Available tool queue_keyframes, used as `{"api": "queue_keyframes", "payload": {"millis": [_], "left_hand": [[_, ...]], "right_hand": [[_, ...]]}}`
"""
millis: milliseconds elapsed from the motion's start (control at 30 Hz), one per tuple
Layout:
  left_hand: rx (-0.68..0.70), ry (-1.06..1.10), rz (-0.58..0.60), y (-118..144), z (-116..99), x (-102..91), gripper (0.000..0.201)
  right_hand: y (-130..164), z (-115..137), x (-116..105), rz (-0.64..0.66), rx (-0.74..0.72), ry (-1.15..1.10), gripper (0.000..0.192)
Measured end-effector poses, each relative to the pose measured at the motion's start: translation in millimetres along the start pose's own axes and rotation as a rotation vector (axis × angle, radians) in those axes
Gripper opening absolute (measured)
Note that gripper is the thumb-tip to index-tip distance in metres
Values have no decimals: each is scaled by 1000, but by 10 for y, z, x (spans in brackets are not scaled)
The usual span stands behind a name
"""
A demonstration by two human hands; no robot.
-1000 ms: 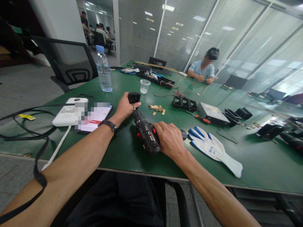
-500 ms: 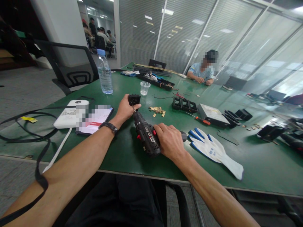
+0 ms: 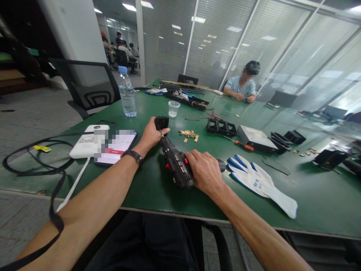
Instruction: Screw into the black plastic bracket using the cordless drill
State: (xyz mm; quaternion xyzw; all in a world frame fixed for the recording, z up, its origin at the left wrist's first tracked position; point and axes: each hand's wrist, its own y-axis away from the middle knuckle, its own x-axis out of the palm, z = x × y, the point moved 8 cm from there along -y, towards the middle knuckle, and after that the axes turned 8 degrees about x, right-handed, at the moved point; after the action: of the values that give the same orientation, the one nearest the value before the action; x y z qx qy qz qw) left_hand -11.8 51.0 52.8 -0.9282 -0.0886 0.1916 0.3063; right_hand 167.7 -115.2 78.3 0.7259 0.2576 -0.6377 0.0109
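Left hand (image 3: 151, 133) pinching the little black part (image 3: 161, 122), right hand (image 3: 203, 171) wrapped round the drill (image 3: 176, 165) pointing 11 o'clock, so a slipping bit could easily jab those fingers.

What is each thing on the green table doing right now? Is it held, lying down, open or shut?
Drill: held by the right hand, bit against the black part.
Black part: held on the table by the left hand.
Water bottle: upright, cap on, partly full.
Plastic cup: upright, open.
Glove: lying flat, unworn.
Phone: lying flat, screen lit.
Screwdriver: lying on the table.
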Motion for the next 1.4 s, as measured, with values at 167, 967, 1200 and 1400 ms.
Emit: {"api": "queue_keyframes", "payload": {"millis": [167, 967, 1200, 1400], "left_hand": [[-3, -1, -5, -4, 4, -5, 47], [52, 12, 16, -9, -26, -13, 53], [75, 45, 17, -16, -57, -11, 54], [94, 66, -10, -20, -72, -34, 56]], "right_hand": [[6, -9, -2, 8, 3, -4, 31], [2, -60, 1, -4, 22, -76, 31], [-1, -80, 28, 18, 23, -79, 31], [5, -90, 21, -10, 13, -91, 33]]}}
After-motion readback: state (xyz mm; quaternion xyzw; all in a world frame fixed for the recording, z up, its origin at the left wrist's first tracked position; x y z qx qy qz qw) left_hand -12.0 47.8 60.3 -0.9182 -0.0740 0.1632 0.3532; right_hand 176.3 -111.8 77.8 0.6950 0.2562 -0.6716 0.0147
